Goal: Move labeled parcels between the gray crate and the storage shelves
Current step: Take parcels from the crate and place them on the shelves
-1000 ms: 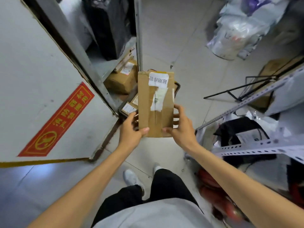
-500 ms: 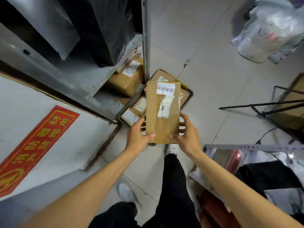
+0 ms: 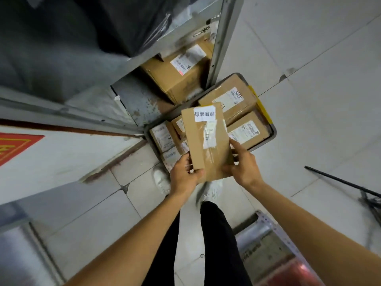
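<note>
Above the gray crate point(image 3: 266, 142) on the tiled floor, the head view showed a flat, rectangular cardboard parcel point(image 3: 208, 145) with a white paper label and glossy clear tape. The left hand point(image 3: 183, 176) and right hand point(image 3: 245, 168) each gripped a near corner. Taped brown boxes point(image 3: 247, 131) filled the crate, and another carton point(image 3: 177, 79) sat under the metal shelf point(image 3: 132, 100).

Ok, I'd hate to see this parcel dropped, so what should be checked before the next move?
1. Left hand grips the flat brown cardboard parcel: ok.
2. Right hand grips its near right corner: ok.
3. Parcel's white printed label faces up: ok.
4. Gray plastic crate lies under the parcel: ok.
5. Free space in the crate: not ok where visible; labeled cardboard boxes fill it.
6. Room on the metal shelf: cannot tell.
</note>
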Demonstrator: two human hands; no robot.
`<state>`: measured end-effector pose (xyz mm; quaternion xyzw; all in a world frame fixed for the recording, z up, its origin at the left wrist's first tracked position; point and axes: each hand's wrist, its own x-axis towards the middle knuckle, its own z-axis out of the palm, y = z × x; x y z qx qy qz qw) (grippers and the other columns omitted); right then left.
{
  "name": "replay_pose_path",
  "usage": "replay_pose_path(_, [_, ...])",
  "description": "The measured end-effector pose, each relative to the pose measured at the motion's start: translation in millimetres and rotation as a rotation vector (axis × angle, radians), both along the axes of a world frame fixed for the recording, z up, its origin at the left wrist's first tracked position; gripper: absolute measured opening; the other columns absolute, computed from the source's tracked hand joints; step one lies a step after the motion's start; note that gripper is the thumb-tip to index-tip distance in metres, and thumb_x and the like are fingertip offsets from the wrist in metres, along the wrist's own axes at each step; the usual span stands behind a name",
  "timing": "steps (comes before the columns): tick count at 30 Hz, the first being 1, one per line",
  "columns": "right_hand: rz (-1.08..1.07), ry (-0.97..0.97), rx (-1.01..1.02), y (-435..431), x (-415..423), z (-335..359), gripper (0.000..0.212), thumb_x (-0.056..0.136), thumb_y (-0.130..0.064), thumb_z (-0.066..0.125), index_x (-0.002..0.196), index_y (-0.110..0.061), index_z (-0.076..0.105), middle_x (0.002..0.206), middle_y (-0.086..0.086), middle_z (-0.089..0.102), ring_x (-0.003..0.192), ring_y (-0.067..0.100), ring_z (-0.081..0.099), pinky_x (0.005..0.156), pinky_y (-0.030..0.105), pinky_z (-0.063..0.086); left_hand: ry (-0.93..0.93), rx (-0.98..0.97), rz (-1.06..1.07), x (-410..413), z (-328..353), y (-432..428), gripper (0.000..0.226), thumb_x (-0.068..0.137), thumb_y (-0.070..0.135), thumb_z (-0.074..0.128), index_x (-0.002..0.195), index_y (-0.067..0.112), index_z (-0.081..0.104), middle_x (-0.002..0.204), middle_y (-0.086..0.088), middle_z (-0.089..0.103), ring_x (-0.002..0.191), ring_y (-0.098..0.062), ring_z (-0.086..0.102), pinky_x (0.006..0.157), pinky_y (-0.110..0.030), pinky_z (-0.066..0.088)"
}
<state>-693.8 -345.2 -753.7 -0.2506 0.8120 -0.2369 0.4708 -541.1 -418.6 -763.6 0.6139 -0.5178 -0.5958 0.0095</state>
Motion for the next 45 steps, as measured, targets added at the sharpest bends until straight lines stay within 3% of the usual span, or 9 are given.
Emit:
replay_pose_path(7, [0.183,-0.036,0.075,-49,-20,-103,0.082,0.080,0.003,0.069,0.149,-0.021,0.032,0.141,0.005,0.050,0.129,0.026,0.047,0.102,0.030,0.039,-0.100,0.037,0.105,-8,-100,-30,0.042,0.079,0.002,0.073,0.115,0.019,0.060,0.098,0.009,0.067,0.091,-0.008,0.064,0.086,-0.033,0.056])
replay_pose_path(11, [0.200,-0.032,0.113,-72,-16,-163,0.088,0.076,0.000,0.074,0.150,-0.023,0.030,0.137,0.010,0.054,0.125,0.029,0.050,0.106,0.035,0.040,-0.146,0.000,0.082,-8,-150,-40,0.043,0.079,-0.001,0.071,0.117,0.011,0.057,0.094,0.010,0.060,0.084,-0.004,0.056,0.064,0.000,0.043])
replay_pose_path(14, [0.230,-0.032,0.109,-79,-9,-204,0.081,0.072,-0.005,0.073,0.142,-0.025,0.039,0.128,0.012,0.057,0.115,0.034,0.055,0.097,0.049,0.049,-0.159,-0.040,0.086,-5,-181,-43,0.041,0.077,-0.005,0.071,0.114,0.006,0.058,0.094,0.005,0.061,0.083,-0.008,0.057,0.059,0.001,0.040])
replay_pose_path(21, [0.302,0.041,0.129,-100,-12,-262,0.073,0.073,0.002,0.070,0.139,-0.014,0.044,0.124,0.016,0.058,0.109,0.035,0.057,0.092,0.046,0.051,-0.252,-0.016,-0.045,-13,-228,-50,0.068,0.063,0.024,0.073,0.128,0.014,0.052,0.122,-0.008,0.054,0.106,-0.022,0.058,0.092,-0.036,0.053])
replay_pose_path(24, [0.315,0.053,0.151,-106,-15,-276,0.071,0.070,0.002,0.070,0.136,-0.013,0.047,0.122,0.017,0.059,0.106,0.035,0.059,0.089,0.042,0.052,-0.330,0.017,-0.161,-20,-236,-59,0.073,0.075,0.016,0.068,0.140,0.001,0.038,0.137,-0.018,0.033,0.121,-0.035,0.046,0.106,-0.043,0.042])
replay_pose_path(28, [0.351,0.080,0.145,-108,-8,-291,0.063,0.079,0.001,0.052,0.138,-0.018,0.048,0.118,0.021,0.061,0.106,0.040,0.059,0.092,0.044,0.051,-0.376,0.070,-0.256,-22,-244,-68,0.067,0.084,0.014,0.062,0.142,-0.003,0.033,0.146,-0.024,0.028,0.130,-0.039,0.040,0.108,-0.046,0.039])
replay_pose_path(37, [0.416,0.042,0.190,-114,-16,-249,0.050,0.096,-0.026,0.054,0.143,-0.015,0.041,0.131,0.016,0.057,0.118,0.035,0.054,0.091,0.034,0.043,-0.384,-0.045,-0.433,-27,-209,-91,0.039,0.086,0.010,0.061,0.124,0.006,0.052,0.129,-0.015,0.053,0.114,-0.032,0.057,0.092,-0.039,0.051])
replay_pose_path(43, [0.600,0.033,0.304,-116,-57,-138,0.047,0.093,-0.038,0.061,0.123,-0.002,0.057,0.110,0.011,0.061,0.093,0.024,0.052,0.076,0.030,0.039,-0.455,-0.126,-0.684,-70,-117,-115,0.038,0.086,0.025,0.066,0.121,0.015,0.060,0.125,-0.008,0.061,0.113,-0.028,0.058,0.093,-0.038,0.050])
replay_pose_path(45, [0.635,0.088,0.322,-114,-75,-89,0.047,0.093,-0.040,0.060,0.119,-0.001,0.058,0.116,0.015,0.062,0.097,0.027,0.055,0.079,0.032,0.044,-0.468,-0.180,-0.768,-97,-70,-122,0.036,0.087,0.023,0.067,0.121,0.014,0.061,0.126,-0.009,0.060,0.114,-0.030,0.058,0.093,-0.038,0.051])
